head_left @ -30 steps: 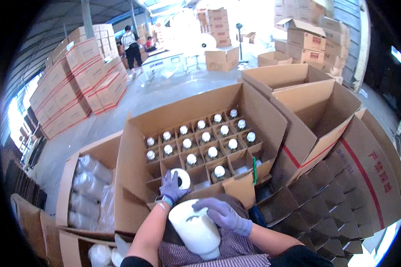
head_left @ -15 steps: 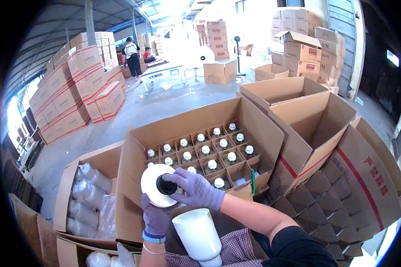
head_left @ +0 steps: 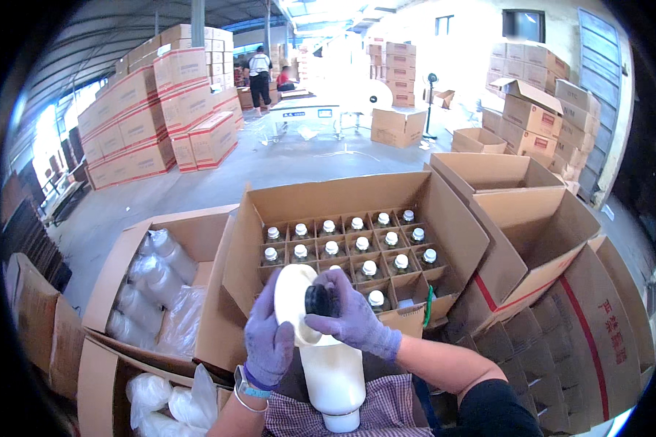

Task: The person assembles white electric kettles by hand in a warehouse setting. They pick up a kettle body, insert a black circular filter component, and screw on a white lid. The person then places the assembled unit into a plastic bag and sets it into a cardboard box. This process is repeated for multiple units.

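Both my hands wear purple gloves. My left hand (head_left: 268,348) is wrapped round the edge of a white round container (head_left: 290,300), tilted so that its capped end turns to the right. My right hand (head_left: 353,309) has its fingers closed round the black cap (head_left: 318,301) on that end. Just below, a larger white plastic bottle (head_left: 334,379) rests on my lap, its narrower end toward me. Beyond my hands stands an open carton (head_left: 335,191) with cardboard dividers, holding several clear bottles (head_left: 369,269) with white caps. My hands hide part of its near rows.
On the left, an open carton (head_left: 98,309) holds bagged white containers (head_left: 153,280); another carton (head_left: 95,371) below it holds more. Open cartons (head_left: 521,218) stand at right, beside a carton with dividers (head_left: 554,349). Stacked boxes, a table (head_left: 302,113) and two people are farther off.
The view has shifted, and the scene sits further right. The white container has turned more edge-on, with its black cap pointing right. My right hand has changed its grip on the cap.
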Available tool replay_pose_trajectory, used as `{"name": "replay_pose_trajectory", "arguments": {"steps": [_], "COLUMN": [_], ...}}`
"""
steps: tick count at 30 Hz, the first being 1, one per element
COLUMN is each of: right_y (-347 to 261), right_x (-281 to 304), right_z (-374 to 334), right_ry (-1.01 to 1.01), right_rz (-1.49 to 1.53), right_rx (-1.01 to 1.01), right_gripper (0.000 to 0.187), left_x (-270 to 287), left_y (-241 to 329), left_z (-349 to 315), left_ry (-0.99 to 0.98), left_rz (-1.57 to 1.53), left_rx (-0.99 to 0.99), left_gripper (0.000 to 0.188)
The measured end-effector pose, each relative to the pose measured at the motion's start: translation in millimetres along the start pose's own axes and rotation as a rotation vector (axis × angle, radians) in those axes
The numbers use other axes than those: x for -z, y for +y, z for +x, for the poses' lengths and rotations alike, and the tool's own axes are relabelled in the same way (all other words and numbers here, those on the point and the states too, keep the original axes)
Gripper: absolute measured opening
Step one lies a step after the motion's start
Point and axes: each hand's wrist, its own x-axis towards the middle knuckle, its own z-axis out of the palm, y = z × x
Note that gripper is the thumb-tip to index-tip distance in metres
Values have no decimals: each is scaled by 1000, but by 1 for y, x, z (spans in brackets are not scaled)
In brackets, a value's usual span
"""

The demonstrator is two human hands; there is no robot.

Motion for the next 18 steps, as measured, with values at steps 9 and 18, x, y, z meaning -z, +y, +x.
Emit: {"name": "replay_pose_trajectory", "arguments": {"steps": [9,18], "right_y": [-10,61], "right_x": [20,18], "right_z": [7,13], "right_ry": [-46,-278], "right_rz": [-577,247], "right_rx": [596,206], "right_gripper": [53,66], "left_x": [-6,-8], "left_y": [34,5], "left_z": [-4,25], "left_ry": [-214,-288], "left_rz": [-1303,90], "left_rx": [707,-131], "left_gripper": [94,145]}}
